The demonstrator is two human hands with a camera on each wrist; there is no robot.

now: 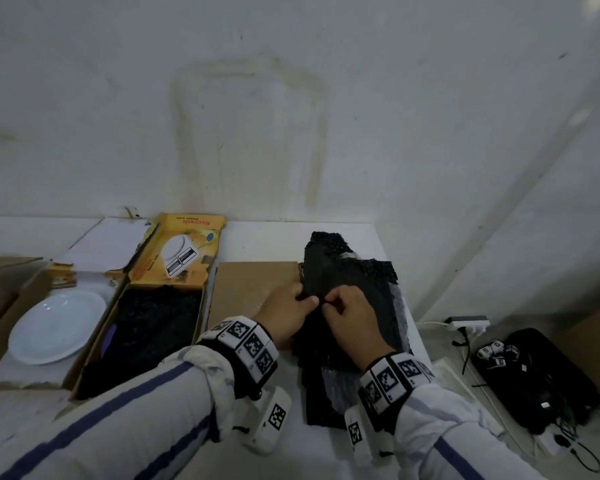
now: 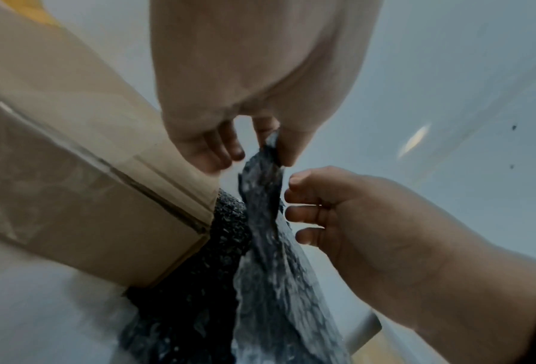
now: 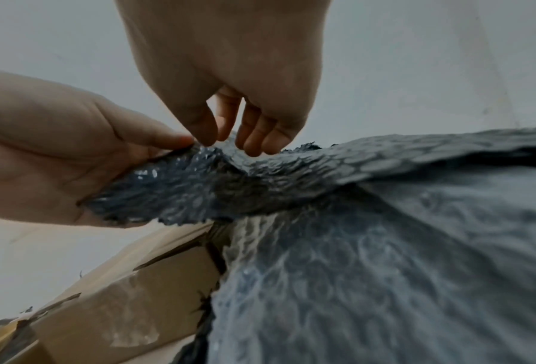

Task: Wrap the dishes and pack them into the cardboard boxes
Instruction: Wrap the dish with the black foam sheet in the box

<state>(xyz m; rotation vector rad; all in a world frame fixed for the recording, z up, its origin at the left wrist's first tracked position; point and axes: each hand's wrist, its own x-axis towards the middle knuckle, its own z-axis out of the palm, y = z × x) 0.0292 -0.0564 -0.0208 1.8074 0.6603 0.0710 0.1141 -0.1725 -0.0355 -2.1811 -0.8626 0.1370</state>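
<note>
Left hand (image 1: 289, 311) pinching the edge of the black bubble wrap (image 1: 354, 289) beside the closed cardboard box (image 1: 253, 292); right hand (image 1: 352, 318) curled, fingertips pinching the same edge. Best to peel one sheet free slowly, without tearing. White plate (image 1: 58, 327) waiting unwrapped in the far left box (image 1: 32, 287). Yellow box flap (image 1: 179, 249) picturing a kitchen scale, lettering too blurred to read

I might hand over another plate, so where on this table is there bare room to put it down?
Bare patches: the white tabletop behind the flat cardboard, up to the wall, and the near edge under the sleeves. Crowded: the boxes on the left, one holding the white plate, and the black bubble wrap both hands are pinching.
</note>
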